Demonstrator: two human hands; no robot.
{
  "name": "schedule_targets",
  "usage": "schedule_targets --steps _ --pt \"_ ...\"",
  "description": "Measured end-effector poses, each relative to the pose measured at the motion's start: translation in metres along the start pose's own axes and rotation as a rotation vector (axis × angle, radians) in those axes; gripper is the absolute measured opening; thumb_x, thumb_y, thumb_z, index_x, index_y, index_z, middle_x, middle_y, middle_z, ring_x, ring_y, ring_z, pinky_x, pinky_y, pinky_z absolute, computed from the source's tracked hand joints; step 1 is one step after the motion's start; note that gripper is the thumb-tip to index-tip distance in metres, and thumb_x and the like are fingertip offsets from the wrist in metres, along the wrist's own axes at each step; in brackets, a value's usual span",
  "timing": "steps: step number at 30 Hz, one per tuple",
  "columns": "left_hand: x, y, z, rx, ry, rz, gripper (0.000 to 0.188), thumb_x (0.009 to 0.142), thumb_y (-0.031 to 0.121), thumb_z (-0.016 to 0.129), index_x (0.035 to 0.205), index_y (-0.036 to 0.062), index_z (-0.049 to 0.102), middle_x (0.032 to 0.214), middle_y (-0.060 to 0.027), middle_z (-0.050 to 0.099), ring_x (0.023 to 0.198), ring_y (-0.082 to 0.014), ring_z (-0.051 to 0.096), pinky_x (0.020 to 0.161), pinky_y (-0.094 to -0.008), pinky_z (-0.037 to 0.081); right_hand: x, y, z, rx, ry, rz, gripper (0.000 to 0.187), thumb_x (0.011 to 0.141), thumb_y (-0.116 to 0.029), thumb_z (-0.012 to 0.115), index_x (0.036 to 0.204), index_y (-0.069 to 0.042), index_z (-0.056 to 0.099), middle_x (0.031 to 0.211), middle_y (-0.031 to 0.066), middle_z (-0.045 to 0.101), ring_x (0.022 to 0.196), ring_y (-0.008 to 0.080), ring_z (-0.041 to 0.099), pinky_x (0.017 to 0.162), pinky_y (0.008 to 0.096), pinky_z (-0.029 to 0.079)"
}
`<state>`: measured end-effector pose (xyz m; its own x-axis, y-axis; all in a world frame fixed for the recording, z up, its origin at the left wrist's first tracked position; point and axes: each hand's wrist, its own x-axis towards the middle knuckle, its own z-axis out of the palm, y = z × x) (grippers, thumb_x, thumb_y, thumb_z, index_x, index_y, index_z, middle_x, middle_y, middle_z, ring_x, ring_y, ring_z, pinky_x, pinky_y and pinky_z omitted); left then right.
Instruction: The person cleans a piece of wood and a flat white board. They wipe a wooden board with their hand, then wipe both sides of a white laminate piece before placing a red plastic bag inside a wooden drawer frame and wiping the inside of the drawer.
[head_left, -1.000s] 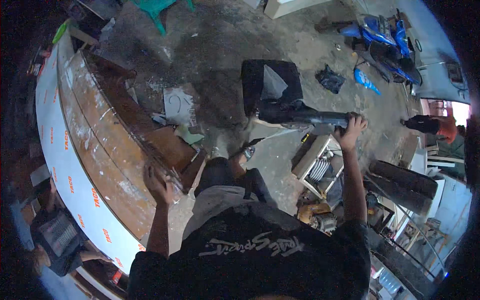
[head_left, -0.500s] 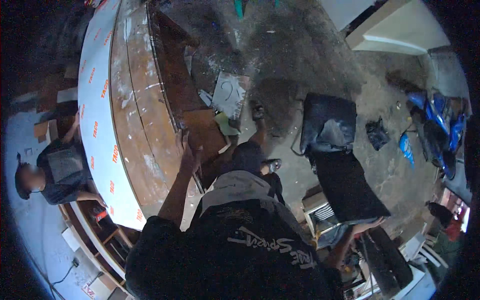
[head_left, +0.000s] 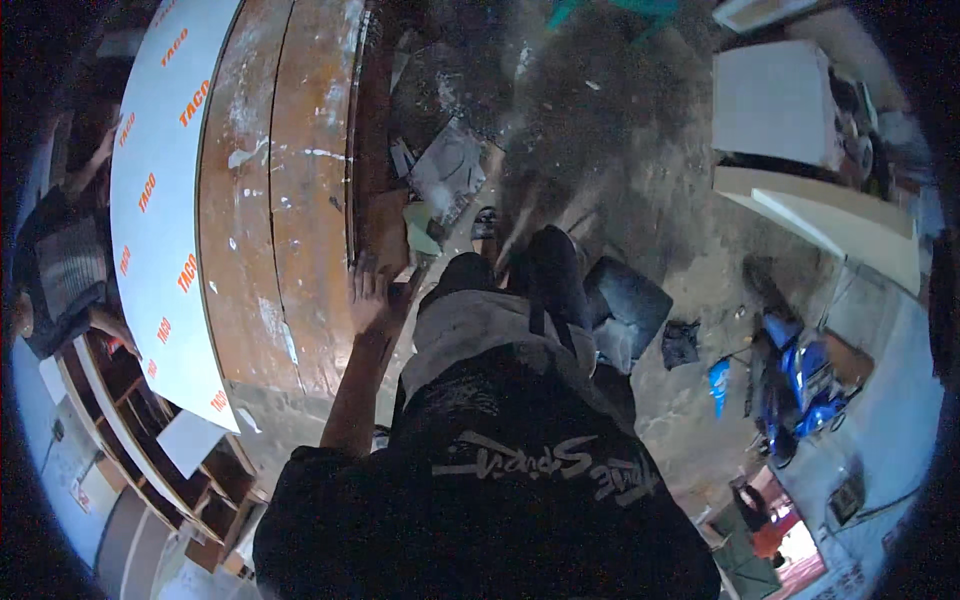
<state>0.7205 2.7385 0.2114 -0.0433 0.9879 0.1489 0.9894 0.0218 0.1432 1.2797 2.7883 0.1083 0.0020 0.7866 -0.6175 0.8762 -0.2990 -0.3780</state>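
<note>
My left hand [head_left: 370, 298] rests at the near edge of a long brown wooden worktable [head_left: 305, 190], its fingers stretched out and apart. The tabletop is worn and spattered with white marks. Along its far side lies a white sheet [head_left: 160, 180] with orange print. My right hand is out of sight, hidden by my dark shirt or beyond the view. Close to my legs on the right stands a black padded seat [head_left: 630, 300], partly covered by my body.
A co-worker [head_left: 65, 270] stands across the table, hands at the white sheet. Wooden shelving [head_left: 130, 420] is at lower left. Paper scraps [head_left: 448, 170] litter the floor ahead. On the right are a pale cabinet [head_left: 770, 110], a blue motorbike [head_left: 800, 385] and a black bag [head_left: 681, 343].
The view has turned, and the table fills more of it. My right hand, earlier at the end of a long black cushion, has left view. My left hand stays at the table edge.
</note>
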Motion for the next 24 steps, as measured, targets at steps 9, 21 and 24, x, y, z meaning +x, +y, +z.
schedule_targets --steps 9,21,24 --pt "0.304 -0.02 -0.053 -0.028 0.383 -0.325 0.065 0.078 0.032 0.071 0.131 0.0042 0.044 0.139 -0.0194 0.04 0.13 -0.041 0.033 0.108 -0.0563 0.023 0.344 -0.006 -0.168 -0.395 0.232 -0.222 0.044 0.072 -0.022 0.074 0.109 -0.007 0.056 0.103 0.0123 0.063 0.095 0.0259 0.062 0.081 0.0378 0.05" --pt "0.421 -0.15 0.051 0.376 -0.152 -0.398 0.074 0.072 0.038 0.077 0.13 0.0036 0.044 0.135 -0.0204 0.043 0.129 -0.0372 0.037 0.105 -0.0523 0.03 0.695 -0.222 0.186 -0.224 -0.075 -0.435 0.067 0.077 -0.023 0.07 0.134 -0.006 0.039 0.125 0.0175 0.049 0.114 0.0355 0.049 0.098 0.045 0.038" --pt "0.432 -0.161 0.083 0.402 -0.242 -0.425 0.076 0.072 0.039 0.077 0.13 0.0035 0.043 0.135 -0.0203 0.043 0.129 -0.0371 0.036 0.105 -0.052 0.03 0.723 -0.24 0.244 -0.222 -0.331 -0.428 0.082 0.074 -0.021 0.072 0.141 -0.005 0.027 0.143 0.0223 0.033 0.129 0.0386 0.036 0.105 0.0465 0.031"
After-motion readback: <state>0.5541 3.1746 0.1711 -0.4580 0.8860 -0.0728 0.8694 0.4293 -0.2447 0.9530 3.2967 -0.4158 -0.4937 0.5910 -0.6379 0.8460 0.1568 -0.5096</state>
